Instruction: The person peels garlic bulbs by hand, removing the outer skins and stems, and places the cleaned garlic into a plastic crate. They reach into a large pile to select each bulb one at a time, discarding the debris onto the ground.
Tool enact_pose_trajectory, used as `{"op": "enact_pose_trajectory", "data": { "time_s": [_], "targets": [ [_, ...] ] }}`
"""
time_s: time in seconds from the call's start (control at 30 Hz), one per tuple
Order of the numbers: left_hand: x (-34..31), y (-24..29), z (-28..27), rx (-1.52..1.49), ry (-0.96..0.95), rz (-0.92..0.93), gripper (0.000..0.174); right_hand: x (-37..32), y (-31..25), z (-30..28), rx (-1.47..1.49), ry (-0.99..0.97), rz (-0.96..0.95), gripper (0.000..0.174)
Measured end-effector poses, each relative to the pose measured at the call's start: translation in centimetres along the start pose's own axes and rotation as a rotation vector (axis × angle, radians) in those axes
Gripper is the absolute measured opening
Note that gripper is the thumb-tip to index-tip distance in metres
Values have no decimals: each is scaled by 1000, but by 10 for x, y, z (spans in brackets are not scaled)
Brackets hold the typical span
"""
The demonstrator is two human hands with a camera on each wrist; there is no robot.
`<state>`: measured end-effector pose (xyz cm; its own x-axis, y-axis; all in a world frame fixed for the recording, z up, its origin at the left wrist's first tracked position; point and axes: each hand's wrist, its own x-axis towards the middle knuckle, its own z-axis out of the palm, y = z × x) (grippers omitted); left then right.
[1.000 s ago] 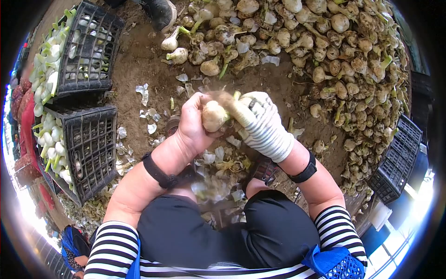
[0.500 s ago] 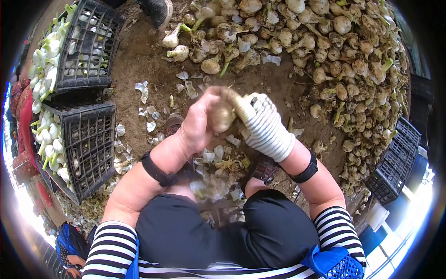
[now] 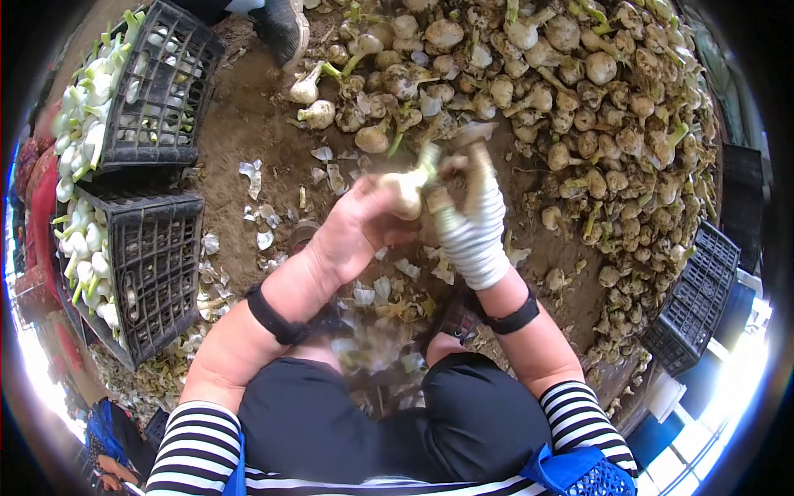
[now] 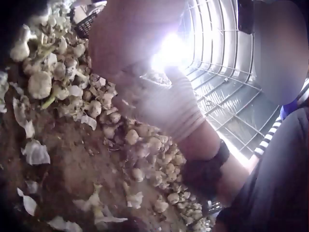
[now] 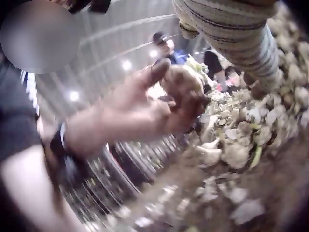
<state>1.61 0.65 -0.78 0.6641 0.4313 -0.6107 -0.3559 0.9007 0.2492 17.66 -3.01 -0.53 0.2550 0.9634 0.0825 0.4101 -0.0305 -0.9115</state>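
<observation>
A pale garlic bulb (image 3: 405, 194) with a short green stem is held by my bare left hand (image 3: 356, 227) in the head view, thumb and fingers curled round it. The right wrist view shows this left hand (image 5: 164, 99) from the side, the bulb in its fingers. My right hand (image 3: 475, 219), in a striped knit glove with soiled brownish fingertips, is just right of the bulb. Its fingers are extended upward and blurred, with the thumb spread apart near the stem. In the left wrist view, glare washes out part of the gloved hand (image 4: 164, 104).
A large heap of soil-covered garlic (image 3: 595, 107) lies ahead and right. Crates (image 3: 157, 273) of cleaned white garlic stand at left, and another black crate (image 3: 699, 293) at right. Papery skins (image 3: 252, 178) litter the dirt floor. Another person's shoe (image 3: 285, 33) shows at the top.
Earlier both hands were together at the bulb, the right moving in a blur over its stem. Now the gloved hand has separated slightly to the right, its fingers extended; the bulb stays in the left.
</observation>
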Motion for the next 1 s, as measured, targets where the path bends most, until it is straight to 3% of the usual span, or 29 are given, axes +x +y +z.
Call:
{"op": "enact_pose_trajectory", "data": {
  "time_s": [0.03,0.07,0.1,0.13,0.17,0.2,0.27,0.33,0.4,0.47,0.53,0.6,0.63,0.67,0.73,0.77,0.8,0.87,0.9,1.0],
  "targets": [
    [0,-6,4,226,53,239,37,-3,-7,5,719,66,334,55],
    [1,-10,5,451,106,475,44,-1,0,-3,989,50,497,53],
    [1,-11,3,543,84,536,57,2,-1,0,995,-3,479,60],
    [2,-12,5,546,82,536,57,3,-3,5,1001,-55,460,66],
    [2,-14,8,558,54,571,58,-1,-9,8,876,-137,526,62],
    [2,-15,10,569,28,604,58,-2,-10,11,838,-142,465,49],
    [-3,-14,11,559,33,596,55,0,-10,7,912,-129,520,35],
    [-4,-11,9,183,-60,396,47,-1,-18,1,873,-137,484,33],
    [-9,-4,3,149,-94,359,41,-3,-20,-5,830,-148,449,31],
    [-3,9,-22,-214,-537,-52,46,-6,-18,-9,702,-207,371,29],
    [0,12,-15,-211,-498,-100,56,-5,-16,-4,657,-136,364,26],
    [0,1,7,292,15,211,62,3,3,2,57,77,-38,27],
    [1,-6,11,456,-39,392,66,11,-1,4,-192,120,-281,30],
    [-1,-17,22,351,29,408,83,13,-8,4,-477,37,-365,33],
    [-1,-10,18,475,-37,457,104,4,-14,8,-332,79,-564,34],
    [-5,-6,20,407,13,450,103,1,-21,4,-312,-24,-517,30],
    [-3,-4,9,502,-62,523,94,0,-32,-2,-309,-20,-515,30],
    [-7,0,-1,440,-130,437,74,-3,-49,-13,381,-302,398,22],
    [-8,1,-5,441,-129,433,74,-2,-38,-15,572,-265,410,18],
    [-11,4,-7,696,-84,481,69,14,-7,-19,418,-85,432,19]
  ]
}}
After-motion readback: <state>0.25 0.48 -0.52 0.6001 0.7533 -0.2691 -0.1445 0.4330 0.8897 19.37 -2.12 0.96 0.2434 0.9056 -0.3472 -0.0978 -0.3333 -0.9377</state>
